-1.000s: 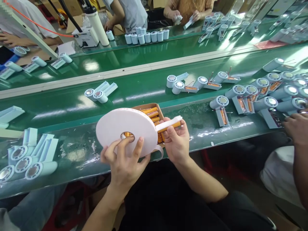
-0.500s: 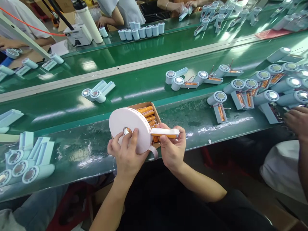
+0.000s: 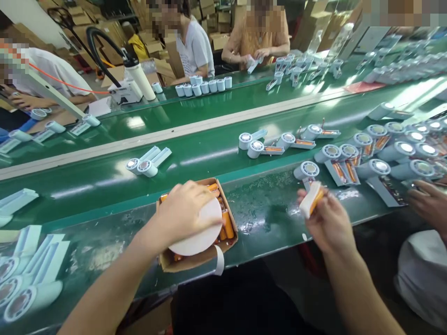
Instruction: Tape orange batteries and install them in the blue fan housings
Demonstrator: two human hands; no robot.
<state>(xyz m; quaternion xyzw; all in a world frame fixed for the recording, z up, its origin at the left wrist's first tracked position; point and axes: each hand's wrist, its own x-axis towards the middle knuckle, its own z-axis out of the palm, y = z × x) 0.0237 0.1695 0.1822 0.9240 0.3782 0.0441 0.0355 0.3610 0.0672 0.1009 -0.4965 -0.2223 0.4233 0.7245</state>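
Observation:
My left hand [image 3: 185,207] lies closed over a white tape roll [image 3: 204,235], which rests flat on a cardboard box [image 3: 181,263] of orange cylindrical cells [image 3: 227,224]. A loose tape tail [image 3: 219,260] hangs over the box's front. My right hand [image 3: 328,223] is out to the right, fingers wrapped round an orange cell with white tape on it [image 3: 311,200], just in front of a pale blue fan housing [image 3: 307,171].
Green conveyor belt [image 3: 216,149] with pale blue fan housings: a pair [image 3: 143,166] mid-left, several at far left [image 3: 28,274], many at right [image 3: 384,153]. Another person's hand [image 3: 428,204] works at the right edge. Other people sit across the far belt.
The tape roll went from upright in my left hand down flat onto the box. My right hand pulled away to the right with the taped cell, now separated from the roll.

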